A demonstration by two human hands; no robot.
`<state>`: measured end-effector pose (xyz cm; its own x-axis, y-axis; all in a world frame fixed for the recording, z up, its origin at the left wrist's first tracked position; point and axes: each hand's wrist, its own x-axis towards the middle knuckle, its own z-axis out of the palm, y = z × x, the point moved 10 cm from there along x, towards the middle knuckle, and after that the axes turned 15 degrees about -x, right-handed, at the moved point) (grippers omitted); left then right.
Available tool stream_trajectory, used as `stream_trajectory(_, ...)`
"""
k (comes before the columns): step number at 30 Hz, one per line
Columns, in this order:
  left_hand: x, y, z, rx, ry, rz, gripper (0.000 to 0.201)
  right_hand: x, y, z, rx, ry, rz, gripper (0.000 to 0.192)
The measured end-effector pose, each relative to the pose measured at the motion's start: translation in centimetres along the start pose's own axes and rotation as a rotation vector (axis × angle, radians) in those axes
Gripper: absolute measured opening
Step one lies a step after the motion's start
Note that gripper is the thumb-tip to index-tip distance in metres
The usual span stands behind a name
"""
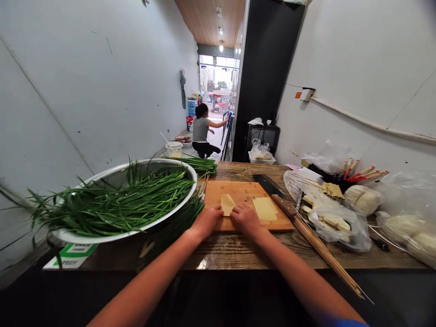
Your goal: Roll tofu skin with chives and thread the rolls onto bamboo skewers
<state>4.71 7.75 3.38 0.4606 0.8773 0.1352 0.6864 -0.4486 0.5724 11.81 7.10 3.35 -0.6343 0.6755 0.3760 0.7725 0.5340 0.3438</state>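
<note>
On the wooden cutting board (243,188) lies a pale yellow tofu sheet (227,203), its near edge between my two hands. My left hand (211,218) is closed with its fingertips on the sheet's near left corner. At the near right corner my right hand (245,219) pinches the same sheet; both sets of fingers are partly hidden by the backs of the hands. More flat tofu sheets (265,209) lie in a small stack to the right. Past them, a cleaver (269,185) with a wooden handle rests across the board's right edge.
At left stands a large metal basin (119,238) of green chives (136,204). A bundle of bamboo skewers (323,252) runs along the right side. Beyond it are plastic bags with skewered tofu rolls (332,190). A person (201,129) crouches near the doorway.
</note>
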Motion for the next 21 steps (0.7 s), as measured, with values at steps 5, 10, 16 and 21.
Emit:
stream_trajectory(5,-3.2,1.0,1.5,0.205,0.042,0.086,0.025,-2.5,-0.2,0.9,0.146,0.058,0.138,0.021)
stream_trajectory(10,-2.9,1.7,2.9,0.237,0.017,0.103,0.045,-0.5,0.9,1.5,0.179,-0.001,0.098,0.039)
stream_trajectory(16,-3.8,0.4,3.5,0.262,0.078,0.038,0.052,-0.5,-0.3,3.9,0.148,-0.122,0.137,0.044)
stream_trajectory(21,-6.2,1.1,3.1,0.171,0.011,-0.023,0.056,-1.9,-0.6,4.6,0.135,-0.079,0.242,0.045)
